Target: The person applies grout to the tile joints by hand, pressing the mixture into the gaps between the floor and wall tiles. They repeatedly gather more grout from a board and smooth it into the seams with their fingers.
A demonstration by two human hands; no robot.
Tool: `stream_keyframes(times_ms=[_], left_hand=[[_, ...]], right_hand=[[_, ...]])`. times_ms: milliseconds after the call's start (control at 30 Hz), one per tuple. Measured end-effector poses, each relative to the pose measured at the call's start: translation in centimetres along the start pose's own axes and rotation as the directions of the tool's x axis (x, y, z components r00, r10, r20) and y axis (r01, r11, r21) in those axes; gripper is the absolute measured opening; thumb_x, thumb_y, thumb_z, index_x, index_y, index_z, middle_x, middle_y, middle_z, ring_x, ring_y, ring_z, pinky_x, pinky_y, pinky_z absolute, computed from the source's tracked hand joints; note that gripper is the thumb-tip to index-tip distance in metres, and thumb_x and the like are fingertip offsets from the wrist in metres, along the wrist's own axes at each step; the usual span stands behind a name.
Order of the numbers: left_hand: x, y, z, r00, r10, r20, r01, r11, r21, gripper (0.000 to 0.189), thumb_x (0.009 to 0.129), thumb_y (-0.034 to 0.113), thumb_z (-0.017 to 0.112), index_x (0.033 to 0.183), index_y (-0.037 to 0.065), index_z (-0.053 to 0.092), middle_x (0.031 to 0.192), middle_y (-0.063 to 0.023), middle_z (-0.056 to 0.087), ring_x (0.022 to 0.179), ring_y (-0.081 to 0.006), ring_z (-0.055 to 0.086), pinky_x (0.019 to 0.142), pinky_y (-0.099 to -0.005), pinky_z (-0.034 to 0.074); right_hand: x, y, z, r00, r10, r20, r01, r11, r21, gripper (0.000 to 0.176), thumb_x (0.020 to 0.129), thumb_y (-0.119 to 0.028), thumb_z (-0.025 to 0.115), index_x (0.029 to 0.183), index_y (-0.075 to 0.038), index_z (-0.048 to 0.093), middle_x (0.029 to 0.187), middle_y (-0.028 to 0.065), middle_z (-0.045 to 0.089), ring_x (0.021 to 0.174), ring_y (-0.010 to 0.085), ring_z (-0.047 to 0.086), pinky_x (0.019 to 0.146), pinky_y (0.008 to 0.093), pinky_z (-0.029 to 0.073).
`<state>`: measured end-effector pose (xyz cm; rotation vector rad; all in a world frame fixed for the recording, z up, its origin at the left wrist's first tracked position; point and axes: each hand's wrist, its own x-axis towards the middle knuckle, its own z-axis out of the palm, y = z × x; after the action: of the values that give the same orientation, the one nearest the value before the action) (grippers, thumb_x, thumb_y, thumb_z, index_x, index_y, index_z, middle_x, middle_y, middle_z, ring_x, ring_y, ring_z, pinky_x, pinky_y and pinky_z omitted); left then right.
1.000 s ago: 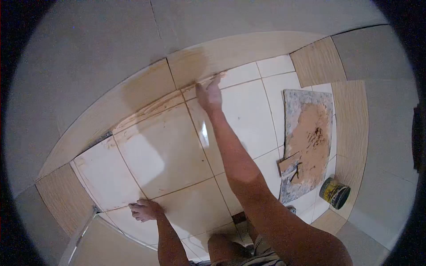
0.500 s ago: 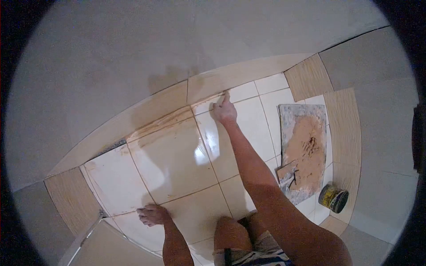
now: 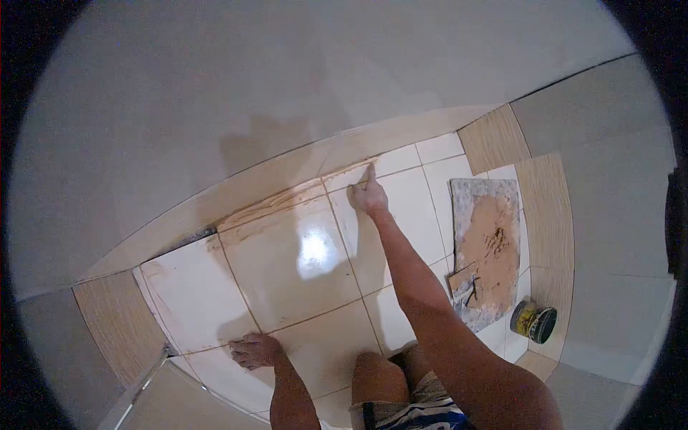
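My right hand (image 3: 371,197) reaches forward with its index finger stretched out. The fingertip is at the joint where the white floor tiles (image 3: 398,191) meet the wood-look skirting tile (image 3: 344,159), and no tool is in the hand. Brownish-orange grout (image 3: 272,204) is smeared along that joint to the left of the finger. Fingers spread, my left hand (image 3: 256,351) rests on the floor tiles near a crossing of grout lines. On the right lies a board (image 3: 462,188) bearing a spread of orange-brown grout paste (image 3: 491,247). A flat scraper-like tool (image 3: 463,281) lies at its left edge.
A small yellow and black tub (image 3: 533,322) lies tilted right of the board. Grey wall tiles (image 3: 287,72) rise ahead, with more wood-look tiles (image 3: 548,215) along the right side. A dark gap (image 3: 183,242) shows under the skirting at left. My knees are close below.
The view has shifted slightly. My right index finger has moved a little rightward along the joint, with more grout behind it. My left hand stays on the floor, its fingers now spread flatter.
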<state>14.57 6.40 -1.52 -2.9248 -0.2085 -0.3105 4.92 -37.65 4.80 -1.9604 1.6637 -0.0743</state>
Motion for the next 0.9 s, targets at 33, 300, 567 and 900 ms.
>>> stream_keyframes(times_ms=[33,300,567,900], left_hand=[[0.0,0.0,0.3,1.0,0.005,-0.013,-0.005,1.0,0.012,0.047,0.094,0.035,0.041,0.132,0.006,0.042,0.124,-0.0198,0.049,0.11,-0.0376,0.048,0.081,-0.0526,0.042],[0.3,0.0,0.3,1.0,0.007,-0.003,-0.007,0.997,-0.075,0.048,0.094,0.035,0.04,0.133,0.006,0.041,0.124,-0.0219,0.046,0.112,-0.0369,0.046,0.085,-0.0523,0.039],[0.0,-0.2,0.2,0.994,0.033,-0.105,-0.041,0.997,-0.07,0.05,0.091,0.038,0.044,0.129,0.006,0.045,0.12,-0.0217,0.048,0.106,-0.0374,0.049,0.078,-0.0524,0.042],[-0.6,0.6,-1.1,0.995,-0.034,-0.094,0.034,0.999,-0.002,0.042,0.088,0.039,0.044,0.121,0.014,0.051,0.11,-0.0144,0.052,0.096,-0.0327,0.052,0.073,-0.0492,0.045]], right_hand=[[0.6,0.2,0.7,1.0,-0.008,0.0,0.008,1.0,-0.006,0.096,0.08,-0.039,0.057,0.146,-0.006,-0.004,0.092,0.0287,0.064,0.088,0.0431,0.062,0.081,0.047,0.049],[2.5,0.2,0.1,0.992,0.017,-0.126,0.011,0.977,0.214,0.075,0.08,-0.031,0.06,0.144,-0.01,0.026,0.113,0.0283,0.059,0.105,0.0402,0.058,0.091,0.0435,0.046],[3.1,-3.4,9.1,0.947,-0.211,0.243,0.267,0.937,-0.226,0.088,0.085,-0.044,0.052,0.135,0.015,0.011,0.12,0.0305,0.053,0.112,0.0401,0.054,0.102,0.0421,0.034],[-5.1,0.8,-0.7,0.94,-0.262,0.221,0.154,0.899,0.411,0.056,0.084,-0.034,0.057,0.133,-0.01,0.046,0.105,0.0213,0.063,0.095,0.034,0.062,0.086,0.0418,0.048]])
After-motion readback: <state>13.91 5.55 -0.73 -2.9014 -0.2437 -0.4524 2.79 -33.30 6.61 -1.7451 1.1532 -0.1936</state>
